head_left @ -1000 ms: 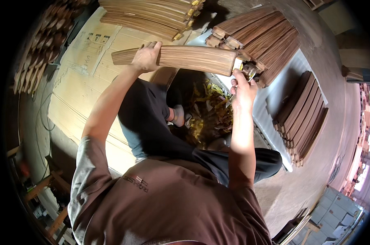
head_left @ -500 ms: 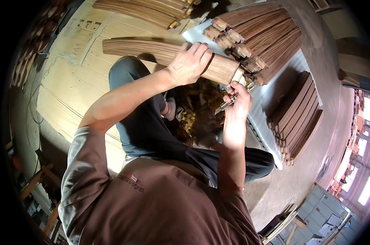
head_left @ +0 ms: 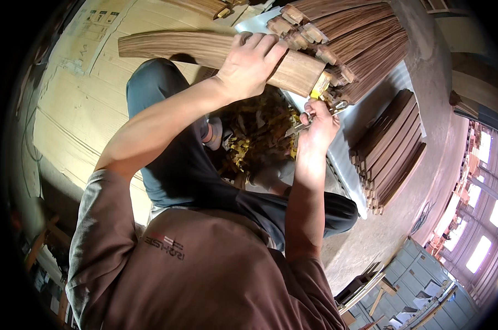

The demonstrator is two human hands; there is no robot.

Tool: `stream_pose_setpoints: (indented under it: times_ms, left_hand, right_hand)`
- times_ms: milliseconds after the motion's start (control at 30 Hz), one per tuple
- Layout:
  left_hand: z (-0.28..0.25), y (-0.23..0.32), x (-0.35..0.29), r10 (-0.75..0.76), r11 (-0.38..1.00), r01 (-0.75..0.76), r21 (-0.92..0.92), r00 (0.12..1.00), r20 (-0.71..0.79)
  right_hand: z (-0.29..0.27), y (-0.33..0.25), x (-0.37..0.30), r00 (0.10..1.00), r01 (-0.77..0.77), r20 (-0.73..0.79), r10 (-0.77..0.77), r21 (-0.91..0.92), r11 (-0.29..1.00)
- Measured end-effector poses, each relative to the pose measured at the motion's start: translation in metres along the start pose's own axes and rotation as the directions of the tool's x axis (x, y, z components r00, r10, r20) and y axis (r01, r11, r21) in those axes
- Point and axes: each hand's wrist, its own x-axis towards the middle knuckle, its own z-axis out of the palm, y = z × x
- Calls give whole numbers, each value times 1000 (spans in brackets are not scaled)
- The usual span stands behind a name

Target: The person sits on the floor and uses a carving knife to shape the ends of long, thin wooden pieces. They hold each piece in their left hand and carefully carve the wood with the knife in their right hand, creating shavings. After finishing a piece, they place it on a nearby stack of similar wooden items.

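Between cardboard and a far-right wood stack, the left hand clasps a curved wooden slat just beyond the left knee; the right hand closes around a metal tool by the slat's right end. Yellow wrapping there suggests this piece is unfinished. The stack's ends look mostly bare, and yellow scraps lie near the feet, suggesting much is done; one far yellow-tipped slat appears untouched.

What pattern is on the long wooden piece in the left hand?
The wooden piece has brown, lengthwise grain streaks, seen best in the head view.
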Motion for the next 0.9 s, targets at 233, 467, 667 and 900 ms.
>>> stream_pose_setpoints:
  times_ms: [233,467,667,900]
  left_hand:
    - [-40,-9,8,55,967,-9,-255,983,174]
    - [-43,-13,5,26,968,25,-251,981,194]
    - [-45,-13,10,27,971,33,-239,969,245]
    - [-40,-14,0,97,967,-7,-255,935,341]
  right_hand:
    - [-42,27,69,965,263,9,-264,67,963]
    - [-49,-37,40,912,110,406,56,-376,920]
    - [-37,-18,26,866,329,481,-137,-343,880]
    - [-7,-34,50,902,363,336,-270,-252,897]
